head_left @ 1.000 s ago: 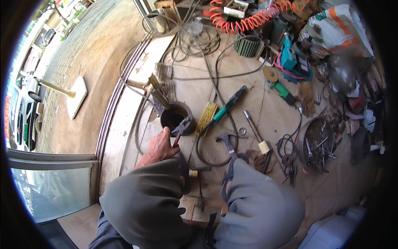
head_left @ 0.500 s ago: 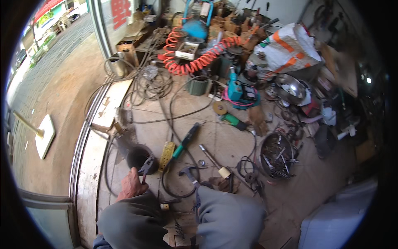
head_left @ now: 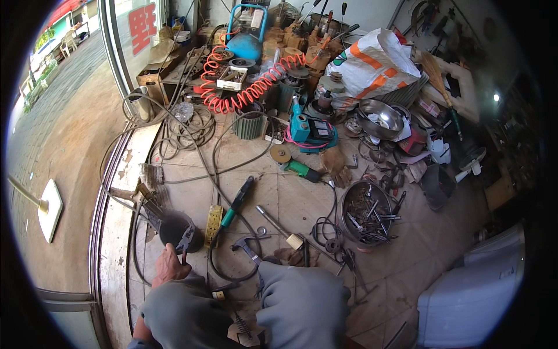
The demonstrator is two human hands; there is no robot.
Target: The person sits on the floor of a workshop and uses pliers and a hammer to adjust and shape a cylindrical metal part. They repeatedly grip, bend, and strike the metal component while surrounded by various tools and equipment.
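Observation:
My left hand (head_left: 169, 266) is closed round the reddish handles of a pair of pliers (head_left: 186, 237). The dark metal jaws point up over the near right rim of a dark round bucket (head_left: 169, 228). I cannot tell whether the jaws grip anything. To the right of the bucket lie a yellow power strip (head_left: 214, 225) and a welding electrode holder (head_left: 230, 216) with a green and black handle. A claw hammer (head_left: 249, 251) rests on the tiles just beyond my knees. My right hand is out of sight.
A green angle grinder (head_left: 302, 169), a brown work glove (head_left: 334, 164) and a round basin of metal scraps (head_left: 361, 216) lie further right. Cables loop across the floor. Beyond them are an orange coiled hose (head_left: 256, 93) and a white sack (head_left: 378, 64). A pale box (head_left: 465, 308) stands near right.
The whole scene has slid left in the picture as my head turned. The pliers stay in my left hand at the bucket, with little visible change between them.

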